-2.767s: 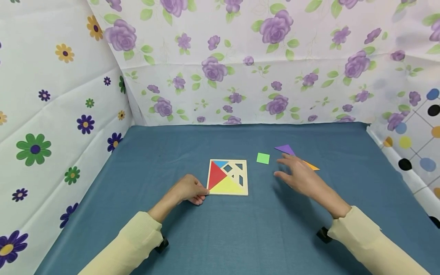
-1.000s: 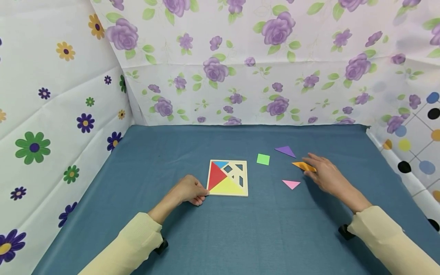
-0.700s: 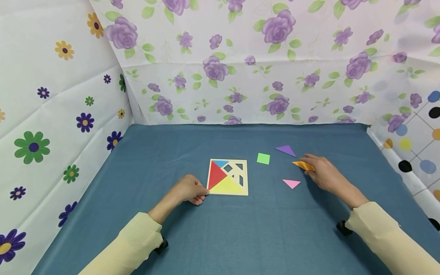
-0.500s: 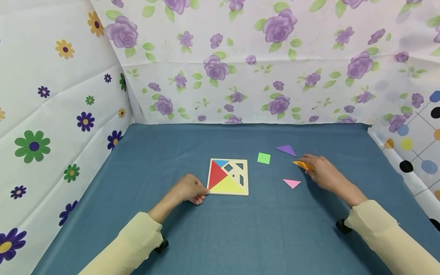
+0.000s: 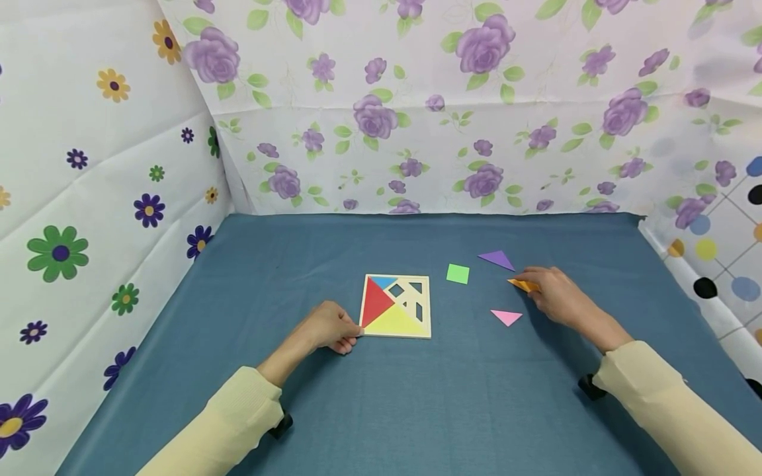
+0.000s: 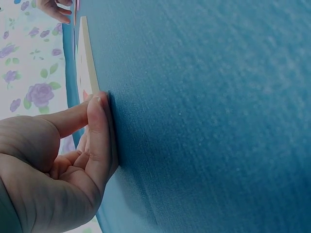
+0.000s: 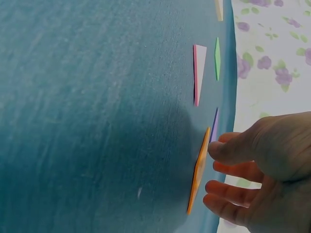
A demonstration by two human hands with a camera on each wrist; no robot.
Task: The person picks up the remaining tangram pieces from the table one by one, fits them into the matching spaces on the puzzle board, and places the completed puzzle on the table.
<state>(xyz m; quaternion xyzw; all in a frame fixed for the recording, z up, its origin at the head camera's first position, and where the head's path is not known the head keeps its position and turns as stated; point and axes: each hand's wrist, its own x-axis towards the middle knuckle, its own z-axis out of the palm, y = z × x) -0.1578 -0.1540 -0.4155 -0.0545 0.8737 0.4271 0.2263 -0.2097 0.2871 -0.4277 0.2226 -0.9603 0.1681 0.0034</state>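
Note:
My left hand pinches the lower left corner of a wooden tangram board between thumb and fingers. In the board lie a red triangle, a yellow triangle and a blue triangle; several cut-outs show dark cloth. My right hand hovers over an orange parallelogram, partly covering it in the head view. In the right wrist view its fingers are spread loosely beside the orange piece, without a visible grip.
A green square, a purple triangle and a pink triangle lie on the blue cloth between board and right hand. Flowered sheets hang behind and at the left; a dotted sheet is at the right.
My right hand has gone rightward from near the purple triangle to the orange parallelogram, uncovering the pink triangle, then edged slightly left. My left hand keeps its hold on the board.

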